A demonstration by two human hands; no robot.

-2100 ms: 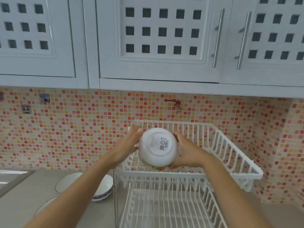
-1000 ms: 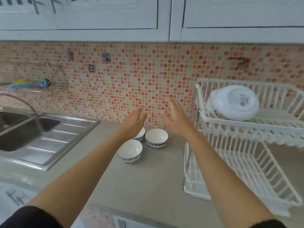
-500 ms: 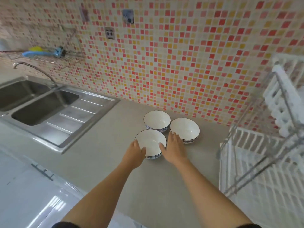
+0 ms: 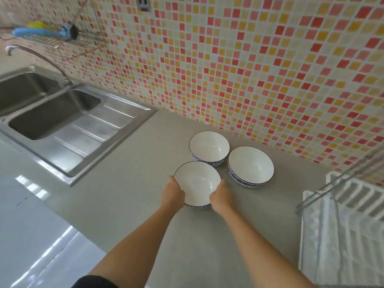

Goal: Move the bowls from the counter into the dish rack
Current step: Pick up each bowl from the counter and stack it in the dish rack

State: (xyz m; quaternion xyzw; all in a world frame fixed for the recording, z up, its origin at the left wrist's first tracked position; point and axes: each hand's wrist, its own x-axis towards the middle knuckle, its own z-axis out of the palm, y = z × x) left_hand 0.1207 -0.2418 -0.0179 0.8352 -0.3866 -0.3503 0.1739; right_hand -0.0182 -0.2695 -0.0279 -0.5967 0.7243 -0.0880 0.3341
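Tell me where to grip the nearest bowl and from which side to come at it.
Grip the nearest bowl by its outer wall just under the rim, one hand on each side, as the left hand and right hand are placed now. It sits upright and open on the counter, and the two other bowls crowd its far side, so come from the near side.

Both hands, left hand (image 4: 174,195) and right hand (image 4: 222,196), clasped the nearest bowl (image 4: 197,183). It sat on the counter (image 4: 128,183). Two bowls stood behind.
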